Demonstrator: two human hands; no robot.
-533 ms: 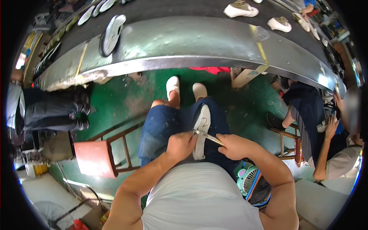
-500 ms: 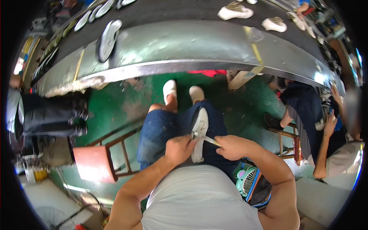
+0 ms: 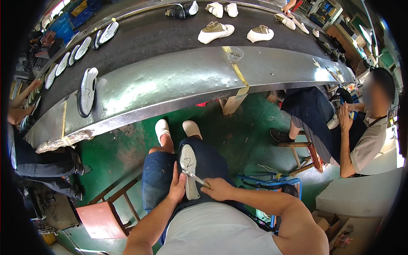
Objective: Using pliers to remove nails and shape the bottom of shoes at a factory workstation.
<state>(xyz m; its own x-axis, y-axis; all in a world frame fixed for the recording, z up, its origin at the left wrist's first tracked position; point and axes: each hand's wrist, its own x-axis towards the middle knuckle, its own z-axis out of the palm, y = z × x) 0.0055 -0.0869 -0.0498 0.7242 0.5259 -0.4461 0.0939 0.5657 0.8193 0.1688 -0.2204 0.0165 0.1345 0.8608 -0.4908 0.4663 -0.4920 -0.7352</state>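
Observation:
A shoe [image 3: 187,159] lies on my lap over the dark blue shorts, its whitish underside up with a curved dark line drawn on it. Against its left edge rests my left hand [image 3: 176,188], gripping the side with fingers stretched along it and the thumb on top. My right hand [image 3: 219,189] is closed around a slim, pale-handled tool [image 3: 196,177]. The tool slants across the shoe, its far end near my left thumb. What kind of tool it is, I cannot make out.
Ahead runs a metal-edged bench [image 3: 157,91] with a dark belt carrying several shoes; one sole-up shoe [image 3: 87,91] sits on its edge. A stool [image 3: 100,221] stands at left, a blue-framed chair [image 3: 272,182] at right. A seated co-worker [image 3: 365,140] handles a shoe on the right.
The view has swung up and to the right. My left hand, earlier curled at the tool's far end, now has its fingers straightened along the shoe. The tool stays in my right hand.

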